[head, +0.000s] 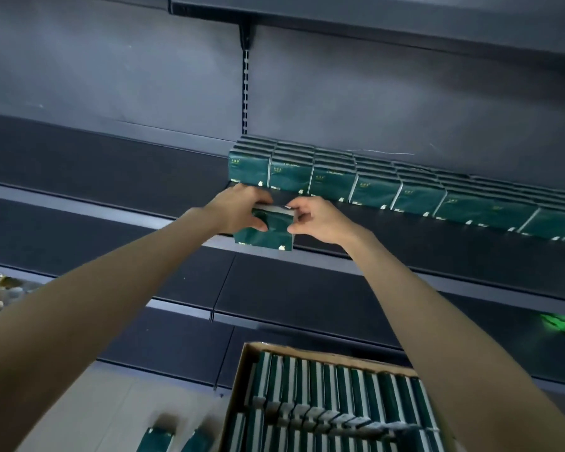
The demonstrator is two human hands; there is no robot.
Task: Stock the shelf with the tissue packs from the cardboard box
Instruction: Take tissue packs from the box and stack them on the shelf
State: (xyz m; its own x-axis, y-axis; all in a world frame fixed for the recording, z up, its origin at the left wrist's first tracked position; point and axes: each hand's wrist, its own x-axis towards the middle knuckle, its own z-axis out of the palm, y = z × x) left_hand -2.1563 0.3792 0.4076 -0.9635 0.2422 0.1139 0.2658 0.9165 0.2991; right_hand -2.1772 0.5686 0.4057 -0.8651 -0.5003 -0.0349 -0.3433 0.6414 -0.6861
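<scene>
Both hands hold a dark green tissue pack [268, 233] at the front edge of the dark shelf [437, 236]. My left hand [238, 208] grips its left side with the thumb on the front. My right hand [317, 220] pinches its right side. Behind the pack, a row of green tissue packs [372, 187] stands on the shelf and runs off to the right. The open cardboard box [247, 373] sits at the bottom, filled with several rows of tissue packs [333, 393] standing on edge.
The shelf left of the row is bare [111, 164]. Another shelf [372, 14] hangs above, and lower shelves [274, 298] sit below. Two loose green packs [173, 438] lie on the floor left of the box. An upright slotted post [245, 93] runs up the back panel.
</scene>
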